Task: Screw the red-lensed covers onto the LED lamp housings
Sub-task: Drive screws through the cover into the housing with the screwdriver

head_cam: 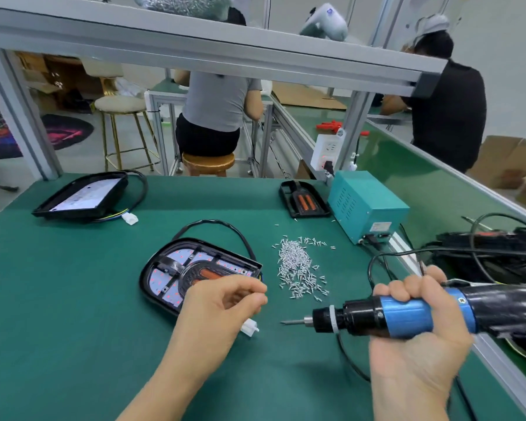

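Black lamp housing (176, 268) lies beside left hand (222, 308).

Teal power supply box (366, 205) at bench's far right, white socket strip (327, 153) behind it; beyond, padded stool (120, 104) and two seated workers.

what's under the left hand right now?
The left hand hovers over the near right corner of the black lamp housing with red-lensed cover, hiding that corner. A white plastic wire connector pokes out below it. Whether the pinched fingertips hold a screw is unclear.
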{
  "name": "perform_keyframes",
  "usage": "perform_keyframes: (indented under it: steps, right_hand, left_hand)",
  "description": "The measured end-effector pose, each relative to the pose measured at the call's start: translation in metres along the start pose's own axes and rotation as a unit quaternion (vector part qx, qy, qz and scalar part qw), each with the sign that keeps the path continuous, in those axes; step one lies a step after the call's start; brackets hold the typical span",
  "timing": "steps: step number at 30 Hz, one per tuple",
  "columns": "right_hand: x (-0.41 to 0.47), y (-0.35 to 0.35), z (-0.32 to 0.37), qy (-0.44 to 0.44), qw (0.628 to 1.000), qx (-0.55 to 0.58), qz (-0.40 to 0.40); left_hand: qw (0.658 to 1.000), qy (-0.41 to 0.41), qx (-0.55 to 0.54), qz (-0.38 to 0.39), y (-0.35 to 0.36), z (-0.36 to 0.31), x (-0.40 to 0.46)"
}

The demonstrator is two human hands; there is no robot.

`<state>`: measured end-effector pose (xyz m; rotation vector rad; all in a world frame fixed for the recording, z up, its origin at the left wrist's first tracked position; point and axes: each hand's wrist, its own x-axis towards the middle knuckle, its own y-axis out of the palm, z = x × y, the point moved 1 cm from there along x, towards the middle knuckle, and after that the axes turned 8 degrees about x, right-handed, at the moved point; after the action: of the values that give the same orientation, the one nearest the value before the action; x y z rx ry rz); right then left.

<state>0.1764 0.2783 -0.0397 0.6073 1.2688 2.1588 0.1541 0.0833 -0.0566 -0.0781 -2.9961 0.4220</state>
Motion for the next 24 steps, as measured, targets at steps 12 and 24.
perform_keyframes:
  steps: [12,24]
  right_hand:
    - [0.012,-0.005,0.008,-0.017,1.0,-0.023,-0.008]
    - [0.011,-0.015,0.006,-0.006,1.0,-0.029,-0.01]
  left_hand:
    - [0.752,0.131,0.643,0.064,0.074,0.001,0.094]
    - [0.712,0.141,0.682,0.092,0.083,0.009,0.094]
